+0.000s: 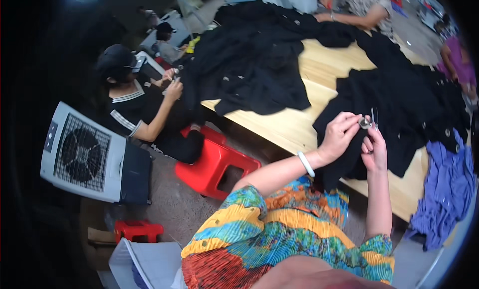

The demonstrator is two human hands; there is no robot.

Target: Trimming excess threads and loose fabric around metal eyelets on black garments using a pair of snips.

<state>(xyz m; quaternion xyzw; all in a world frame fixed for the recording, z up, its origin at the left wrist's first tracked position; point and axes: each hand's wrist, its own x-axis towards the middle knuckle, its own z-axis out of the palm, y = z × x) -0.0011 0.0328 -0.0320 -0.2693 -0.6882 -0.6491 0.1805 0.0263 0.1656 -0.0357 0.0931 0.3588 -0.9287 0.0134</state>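
Observation:
Over the black garments, my two hands are close together. My left hand (341, 139), with a pale bangle (306, 164) at the wrist, is closed in a pinch at a small shiny round metal piece (365, 123), which looks like a button. Curled fingers of my right hand (374, 148) grip a slim tool with two thin blades, which looks like thread snips (375, 120), right beside the round piece. A black garment (349, 104) lies spread beneath both hands and hangs over the table's near edge. Whether the round piece is attached to cloth cannot be made out.
More black garments (249, 54) cover the wooden table (324, 64). Purple cloth (444, 189) hangs at the right corner. To the left are a seated person (129, 99), a red stool (214, 162), an air cooler (82, 154) and a grey bin (149, 261). Others sit across the table.

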